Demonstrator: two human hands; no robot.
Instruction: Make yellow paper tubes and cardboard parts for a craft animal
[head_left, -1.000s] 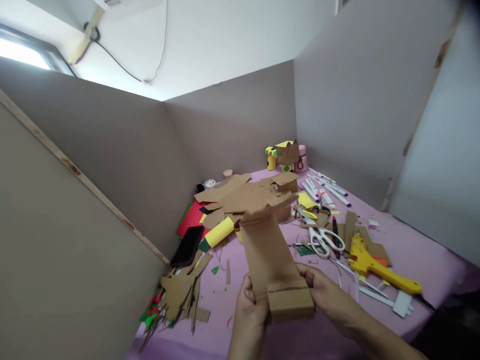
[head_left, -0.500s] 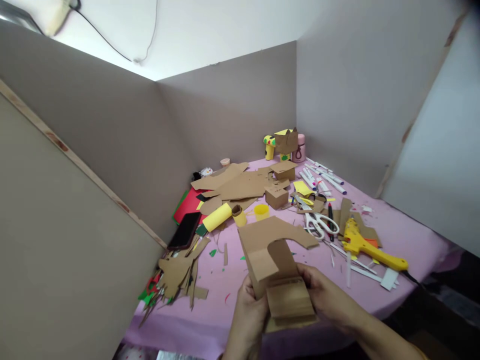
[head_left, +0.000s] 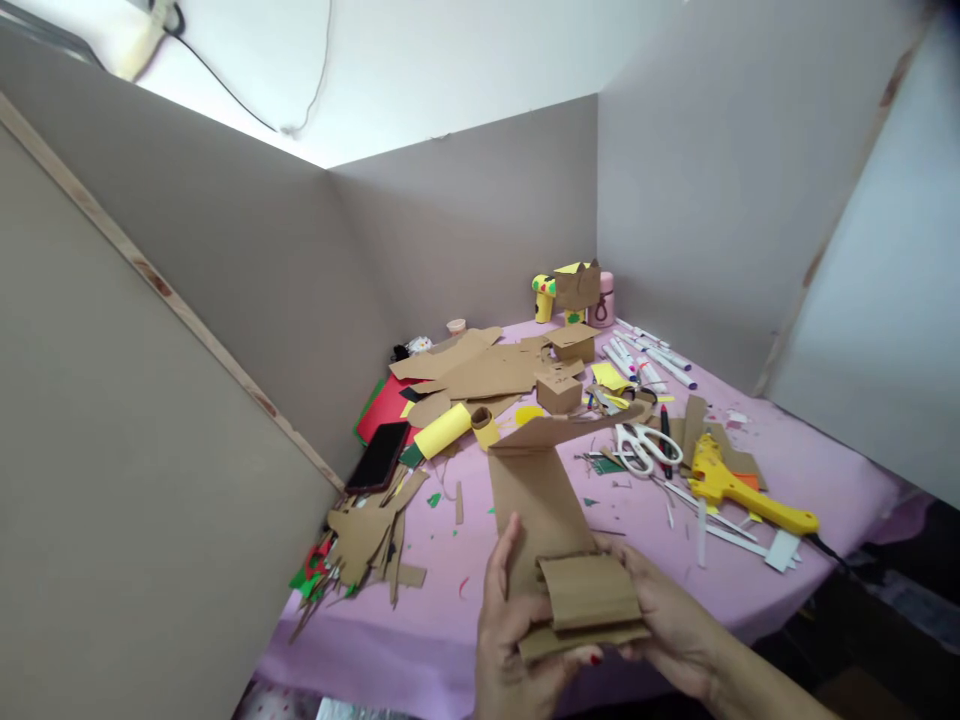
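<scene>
Both hands hold a folded cardboard piece (head_left: 536, 500) above the table's near edge. Its long panel stretches away from me, with a curved flap standing up at the far end, and a small box-like fold (head_left: 592, 592) sits at the near end. My left hand (head_left: 514, 630) grips the left side, thumb and fingers around the near corner, index finger along the panel. On the right edge of the fold, my right hand (head_left: 660, 610) is closed, its fingertips partly hidden behind the cardboard. White-handled scissors (head_left: 646, 448) lie beyond the piece.
A yellow glue gun (head_left: 750, 495) with a cable lies at right. Cardboard scraps (head_left: 367, 540) and a phone (head_left: 379, 458) are at left. Small cardboard boxes (head_left: 559, 392), a yellow paper roll (head_left: 442, 432) and markers (head_left: 660, 360) stand or lie farther back. Grey partitions (head_left: 480, 220) enclose the table.
The cardboard piece has been opened out: its long panel now lies flatter and the curved flap has swung away from me. My left hand has shifted right, around the near corner.
</scene>
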